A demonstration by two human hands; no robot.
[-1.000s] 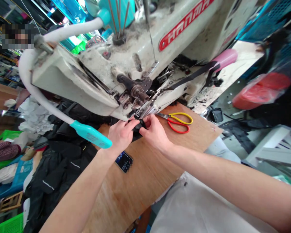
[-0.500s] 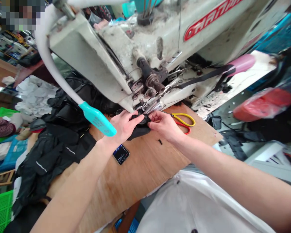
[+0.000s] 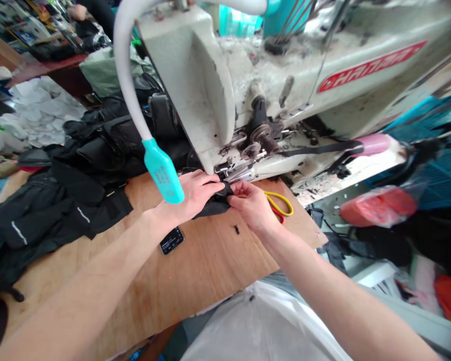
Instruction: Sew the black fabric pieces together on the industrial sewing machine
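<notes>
Black fabric [image 3: 215, 206] lies under the working end of a sewing machine [image 3: 248, 170]. My left hand [image 3: 195, 193] presses on it from the left, fingers wrapped and close together near the needle area. At the fabric's right edge, my right hand [image 3: 251, 203] pinches it between thumb and fingers. Both hands sit close together just in front of the metal parts, which partly hide the fabric. Beside the right hand, scissors with yellow and red handles [image 3: 288, 204] lie partly covered by it.
A phone [image 3: 172, 240] and a small black scrap [image 3: 236, 229] lie on the wooden table [image 3: 210, 271]. A lamp with a turquoise head [image 3: 163, 170] hangs over my left wrist. Black garments [image 3: 78, 200] are piled left. A red bundle in plastic [image 3: 378, 205] is at right.
The view has turned, so the machine appears more level and farther right. Both hands stay on the black fabric at the machine, with little shift between them.
</notes>
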